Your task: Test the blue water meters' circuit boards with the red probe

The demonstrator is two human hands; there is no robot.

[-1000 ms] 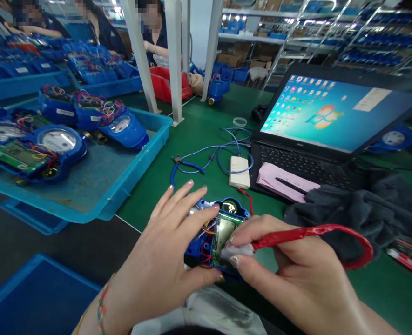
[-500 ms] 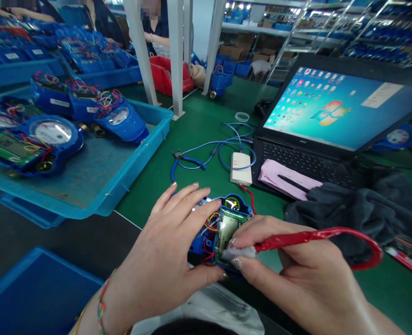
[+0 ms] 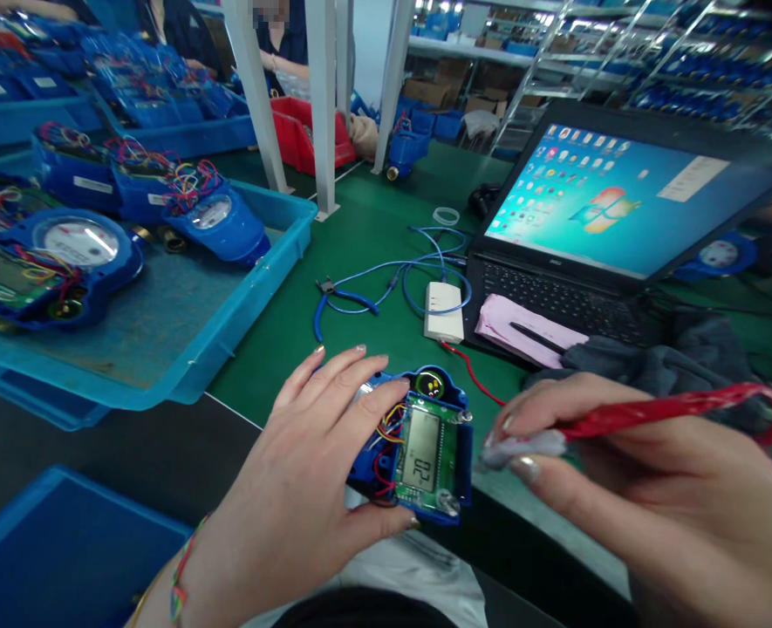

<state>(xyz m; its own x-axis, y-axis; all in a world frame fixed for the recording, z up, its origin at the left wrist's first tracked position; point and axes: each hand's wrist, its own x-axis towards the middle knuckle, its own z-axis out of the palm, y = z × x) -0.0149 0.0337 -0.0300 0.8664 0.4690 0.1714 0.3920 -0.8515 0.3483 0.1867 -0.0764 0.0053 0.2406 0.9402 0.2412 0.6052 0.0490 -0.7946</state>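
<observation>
Currently, left hand [image 3: 317, 462]: fingers spread over one side of the blue plastic meter with a green circuit board [image 3: 451, 453], index finger at its far part and thumb at its near edge, holding it
Right hand [image 3: 660, 497]: thumb and fingertips pinching the pale tip of a red-sleeved cable [image 3: 621, 418], just to the right of the meter and apart from its board
Meter: at the near edge of the green tabletop [image 3: 386, 235], grey display [image 3: 421, 449] uncovered, its digits sideways; coloured wires [image 3: 392, 427] beside the board
White plastic box [image 3: 443, 311]: beyond the meter, a thin red wire [image 3: 467, 362] running from it towards the right hand
Blue-handled pliers [image 3: 352, 299]: lying open, left of the box
Black laptop [image 3: 556, 292]: screen lit, a pink paper pad [image 3: 522, 333] on its near corner
Light-blue plastic tray [image 3: 245, 318]: to the left, bearing further blue meters [image 3: 219, 222]
</observation>
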